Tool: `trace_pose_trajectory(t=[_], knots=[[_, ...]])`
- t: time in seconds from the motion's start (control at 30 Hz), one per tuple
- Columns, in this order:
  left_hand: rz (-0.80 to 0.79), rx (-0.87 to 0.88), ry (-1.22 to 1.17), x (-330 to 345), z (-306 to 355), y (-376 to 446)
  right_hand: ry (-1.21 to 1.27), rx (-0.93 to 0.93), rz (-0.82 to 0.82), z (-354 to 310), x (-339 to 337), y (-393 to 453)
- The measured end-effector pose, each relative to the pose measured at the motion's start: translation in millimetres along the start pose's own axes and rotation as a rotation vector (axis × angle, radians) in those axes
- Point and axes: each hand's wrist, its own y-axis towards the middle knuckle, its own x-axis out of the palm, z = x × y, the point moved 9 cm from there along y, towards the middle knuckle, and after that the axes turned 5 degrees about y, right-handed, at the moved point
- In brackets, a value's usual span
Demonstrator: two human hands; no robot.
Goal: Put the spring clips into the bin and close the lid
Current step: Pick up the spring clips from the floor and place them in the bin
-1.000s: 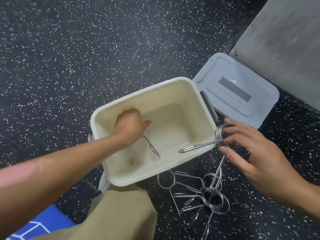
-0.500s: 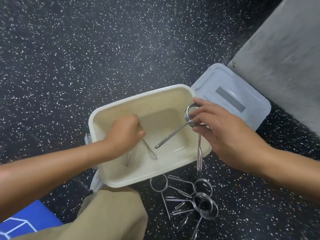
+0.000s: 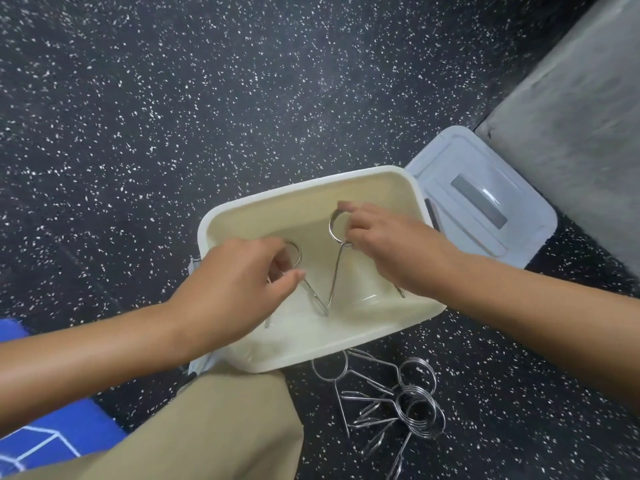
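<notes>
A cream plastic bin (image 3: 412, 181) stands open on the speckled floor, its pale blue lid (image 3: 485, 199) hanging off the right side. Both of my hands are inside the bin. My left hand (image 3: 239, 282) grips the coil of one steel spring clip (image 3: 313, 299), whose handles point down to the bin's bottom. My right hand (image 3: 388, 244) pinches the ring of a second spring clip (image 3: 334, 271), its handles angled down toward the first one. A pile of several more spring clips (image 3: 398, 400) lies on the floor in front of the bin.
My knee in tan trousers (image 3: 207, 427) sits just before the bin. A blue mat (image 3: 52, 434) shows at the lower left. A grey concrete slab (image 3: 581, 109) rises at the right, behind the lid. Black speckled floor (image 3: 173, 98) spreads all around.
My right hand has carried its spring clip from the bin's right rim to inside the bin. My left hand has stayed in the bin on its clip.
</notes>
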Motion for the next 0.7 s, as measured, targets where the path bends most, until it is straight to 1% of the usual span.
trace_pose_trajectory(t=[0.27,0.43,0.57,0.7], knots=[[-0.028,0.003,0.000,6,4,-1,-0.136,0.087,-0.209,17,58,15],[-0.047,0.024,-0.008,9,8,-3,-0.152,0.135,-0.247,25,73,19],[-0.053,0.032,-0.006,10,9,-4,-0.191,0.168,-0.270,20,67,20],[-0.064,0.050,0.003,13,13,-4,-0.176,0.214,-0.253,17,56,19]])
